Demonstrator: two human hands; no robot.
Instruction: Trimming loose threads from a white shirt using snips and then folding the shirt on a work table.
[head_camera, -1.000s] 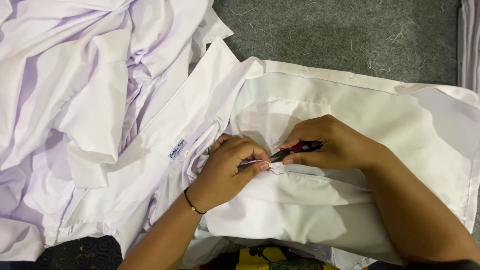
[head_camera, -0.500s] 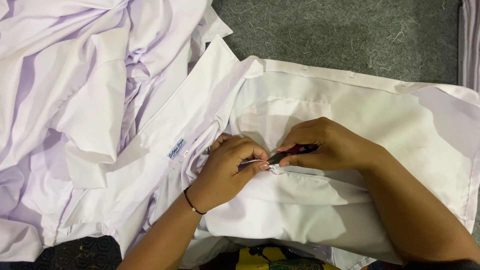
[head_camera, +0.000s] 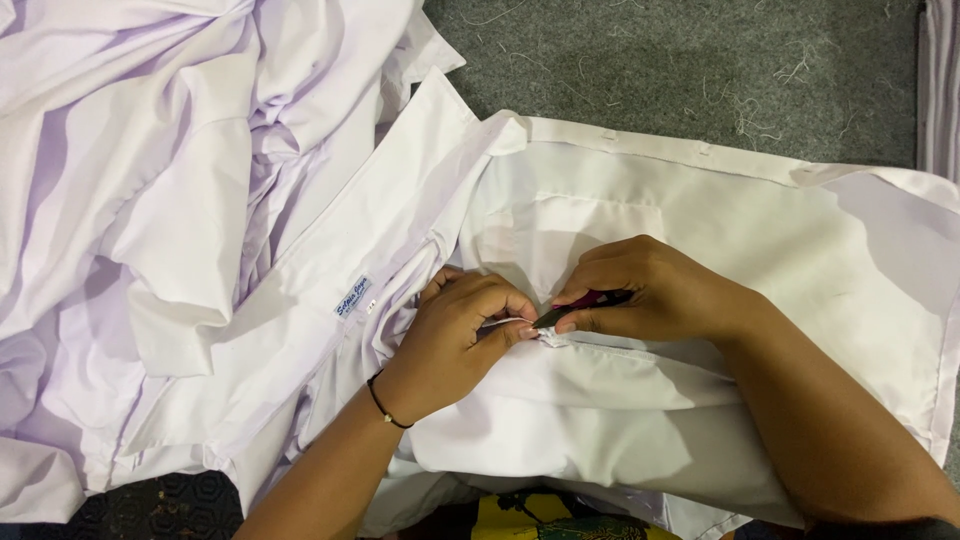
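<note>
While left hand (head_camera: 450, 340) pinches white cotton shirt (head_camera: 620, 420) fabric, right hand (head_camera: 650, 295) grips small dark thread snips (head_camera: 580, 306), tip pointing left, axis near-horizontal.

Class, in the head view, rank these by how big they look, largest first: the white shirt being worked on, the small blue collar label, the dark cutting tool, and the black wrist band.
1. white shirt
2. dark cutting tool, mostly hidden by the right hand
3. and 4. blue collar label and black wrist band: too alike to rank.
</note>
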